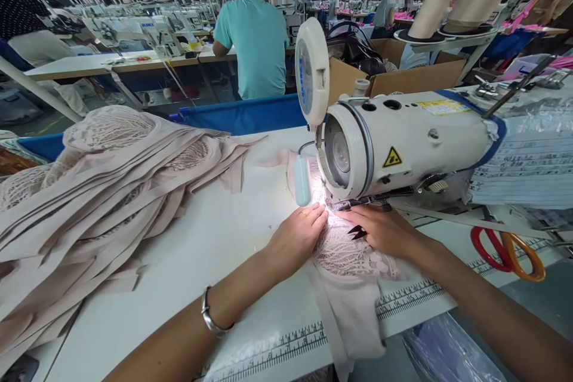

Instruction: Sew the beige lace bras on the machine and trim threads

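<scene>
Pale pink lace fabric (344, 250) lies under the needle area of a white sewing machine (412, 137), its plain end hanging over the table's front edge. My left hand (299, 230) rests flat on the fabric's left side, fingers stretched toward the lit needle area. On the right side, my right hand (380, 228) presses the lace with its fingertips near the presser foot. Two dark pointed tips of thread snips (357, 232) stick out from under that palm; their handles are hidden. A small lamp (302, 182) hangs just beyond my left fingers.
A heap of matching lace pieces (134, 173) covers the table's left side. Scissors with red and orange handles (508, 250) hang at the right. Thread cones (436, 3) stand behind the machine, near a cardboard box (407, 80). A person in a teal shirt (255, 42) sits ahead.
</scene>
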Tool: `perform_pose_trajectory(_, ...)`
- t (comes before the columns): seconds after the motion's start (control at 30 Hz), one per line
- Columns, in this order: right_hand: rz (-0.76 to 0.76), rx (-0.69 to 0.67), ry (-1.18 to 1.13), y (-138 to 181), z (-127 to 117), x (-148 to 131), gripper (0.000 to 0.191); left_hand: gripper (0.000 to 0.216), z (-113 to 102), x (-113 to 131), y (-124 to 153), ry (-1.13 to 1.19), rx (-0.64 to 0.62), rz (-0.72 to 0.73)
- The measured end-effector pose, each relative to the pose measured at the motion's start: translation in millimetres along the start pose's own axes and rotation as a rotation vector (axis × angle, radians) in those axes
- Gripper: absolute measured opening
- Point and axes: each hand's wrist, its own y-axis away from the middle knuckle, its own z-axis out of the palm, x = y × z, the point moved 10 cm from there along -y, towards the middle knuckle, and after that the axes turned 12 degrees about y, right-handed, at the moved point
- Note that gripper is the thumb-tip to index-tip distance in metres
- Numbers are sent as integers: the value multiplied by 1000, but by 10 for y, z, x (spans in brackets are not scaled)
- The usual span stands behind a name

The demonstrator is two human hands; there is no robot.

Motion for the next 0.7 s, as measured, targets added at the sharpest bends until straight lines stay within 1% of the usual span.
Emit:
perform_pose_trajectory(0.13, 25, -15, 50, -3, -53, -28, 62, 29, -83, -13, -52, -1, -61, -17)
perform_pose_trajectory(0.2, 36, -16, 56, -10, -91, -55, 57, 27, -78, 37, -86, -10, -87, -48)
perform_pose_trajectory(0.27, 38, -30, 42, -15, -102, -79, 55, 29, -40, 142, -111, 21, -78, -79)
perform_pose_trajectory(0.37, 44, -38, 16, -8, -94, -79, 58, 31, 64, 291, -117, 99, -43, -146)
perform_pose_trajectory(0.47, 42, 2, -11, 16, -98, -55, 64, 21, 160, 329, -95, 92, -75, -202)
perform_pose_trajectory(0.5, 38, 19, -20, 25, -98, -47, 65, 16, 168, 327, -88, 105, -89, -201)
perform_pose_trajectory(0.57, 29, 43, -29, 43, -83, -34, 63, 11, 126, 313, -77, 165, -74, -181)
perform_pose_trajectory(0.63, 26, 55, -24, 58, -48, -20, 59, 12, 78, 302, -67, 209, -47, -151)
perform_pose_trajectory(0.7, 24, 60, -13, 70, -7, -11, 59, 15, 80, 300, -56, 203, -44, -136)
